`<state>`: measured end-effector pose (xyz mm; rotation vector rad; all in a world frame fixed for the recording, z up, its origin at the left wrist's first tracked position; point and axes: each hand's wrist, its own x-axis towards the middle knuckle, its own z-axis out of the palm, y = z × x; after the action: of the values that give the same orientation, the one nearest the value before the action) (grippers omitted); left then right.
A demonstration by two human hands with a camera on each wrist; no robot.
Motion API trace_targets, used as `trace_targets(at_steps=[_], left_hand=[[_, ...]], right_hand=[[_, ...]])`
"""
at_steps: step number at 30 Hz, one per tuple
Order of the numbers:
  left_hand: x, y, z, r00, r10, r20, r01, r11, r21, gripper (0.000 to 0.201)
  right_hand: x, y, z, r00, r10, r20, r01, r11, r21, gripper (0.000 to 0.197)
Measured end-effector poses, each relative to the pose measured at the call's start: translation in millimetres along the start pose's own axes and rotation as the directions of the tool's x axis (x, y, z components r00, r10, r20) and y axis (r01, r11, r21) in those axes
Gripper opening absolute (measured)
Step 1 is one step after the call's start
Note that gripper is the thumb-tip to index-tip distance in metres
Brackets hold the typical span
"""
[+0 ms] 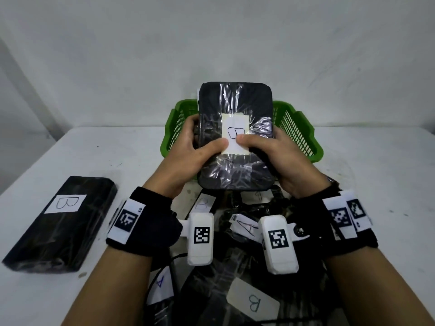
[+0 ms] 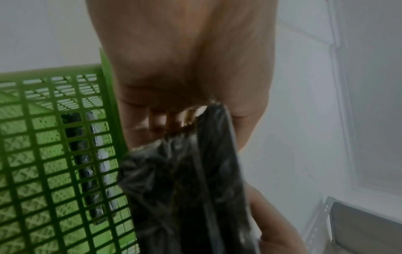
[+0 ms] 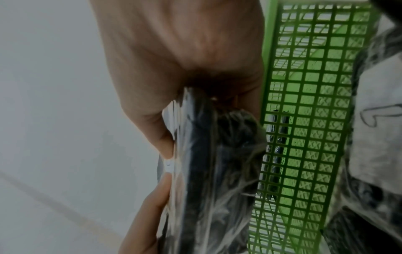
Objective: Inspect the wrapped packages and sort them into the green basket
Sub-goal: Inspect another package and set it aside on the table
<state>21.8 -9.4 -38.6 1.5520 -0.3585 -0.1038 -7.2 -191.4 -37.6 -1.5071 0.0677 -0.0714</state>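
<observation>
One wrapped package (image 1: 235, 137), black under clear film, sits upright at frame centre in front of the green basket (image 1: 296, 135), white label (image 1: 235, 135) facing the camera. Left hand (image 1: 190, 149) and right hand (image 1: 275, 156) each clasp a side edge, thumbs on the label. Wrist views show a dark package (image 2: 87, 154) already inside the basket. Unsorted: pile (image 1: 235, 267) at lower centre, labels A and B; long B-labelled package (image 1: 61, 222) at lower left. Judged early in the sort.
</observation>
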Motion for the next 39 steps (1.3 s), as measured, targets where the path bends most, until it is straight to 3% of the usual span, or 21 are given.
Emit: trace_targets(at_steps=[2, 7, 11, 14, 16, 18, 19, 24, 26, 28, 31, 33, 39], left_hand=[[-0.4, 3.2, -1.1, 1.0, 0.017, 0.013, -0.017, 1.0, -0.002, 0.062], [-2.4, 4.4, -3.2, 0.999, 0.03, 0.031, -0.029, 0.999, -0.029, 0.062], [-5.3, 5.8, -6.9, 0.999, 0.024, 0.04, -0.022, 0.998, -0.051, 0.063], [-6.9, 12.7, -12.5, 0.996, 0.088, -0.013, -0.089, 0.995, -0.041, 0.045], [-7.9, 18.8, -17.5, 0.987, 0.152, -0.057, -0.155, 0.987, -0.035, 0.037], [-9.9, 24.9, -21.3, 0.976, 0.208, -0.063, -0.21, 0.977, -0.025, 0.039], [-11.5, 27.9, -21.6, 0.973, 0.225, -0.056, -0.227, 0.974, -0.025, 0.041], [-20.6, 44.9, -18.3, 0.948, 0.319, -0.017, -0.319, 0.942, -0.103, 0.046], [-22.5, 47.4, -19.1, 0.914, 0.405, -0.004, -0.403, 0.908, -0.113, 0.042], [-23.0, 45.4, -19.1, 0.9, 0.435, 0.034, -0.433, 0.9, -0.06, 0.044], [-21.5, 34.1, -14.0, 0.916, 0.391, 0.092, -0.395, 0.918, 0.038, 0.054], [-20.0, 25.8, -9.3, 0.931, 0.358, 0.065, -0.363, 0.926, 0.103, 0.056], [-16.4, 17.5, 2.3, 0.937, 0.347, -0.023, -0.345, 0.936, 0.075, 0.037]], right_hand=[[-1.2, 1.0, -0.3, 1.0, -0.013, 0.013, 0.013, 1.0, 0.01, 0.059], [-7.1, -3.8, 0.1, 0.997, -0.015, 0.071, 0.012, 0.999, 0.046, 0.044], [-10.6, -9.4, -4.5, 0.995, -0.066, 0.073, 0.068, 0.997, -0.029, 0.023], [-14.7, -14.0, -6.5, 0.982, -0.172, 0.073, 0.179, 0.976, -0.121, 0.026], [-16.9, -13.9, -7.3, 0.96, -0.267, 0.086, 0.28, 0.905, -0.321, 0.04], [-19.3, -14.6, -7.6, 0.929, -0.358, 0.093, 0.35, 0.768, -0.536, 0.052], [-21.9, -17.8, -5.8, 0.913, -0.399, 0.085, 0.375, 0.741, -0.558, 0.051], [-37.2, -33.3, -2.0, 0.887, -0.433, 0.159, 0.454, 0.763, -0.46, 0.056], [-41.7, -35.3, -1.3, 0.902, -0.38, 0.208, 0.431, 0.835, -0.342, 0.06], [-42.2, -33.9, 4.9, 0.917, -0.343, 0.205, 0.381, 0.906, -0.187, 0.047], [-38.8, -29.8, 15.9, 0.882, -0.462, 0.09, 0.469, 0.845, -0.255, 0.037], [-35.5, -26.2, 18.0, 0.849, -0.528, 0.022, 0.507, 0.803, -0.312, 0.036], [-30.4, -22.8, 15.8, 0.82, -0.565, -0.095, 0.52, 0.804, -0.288, 0.015]])
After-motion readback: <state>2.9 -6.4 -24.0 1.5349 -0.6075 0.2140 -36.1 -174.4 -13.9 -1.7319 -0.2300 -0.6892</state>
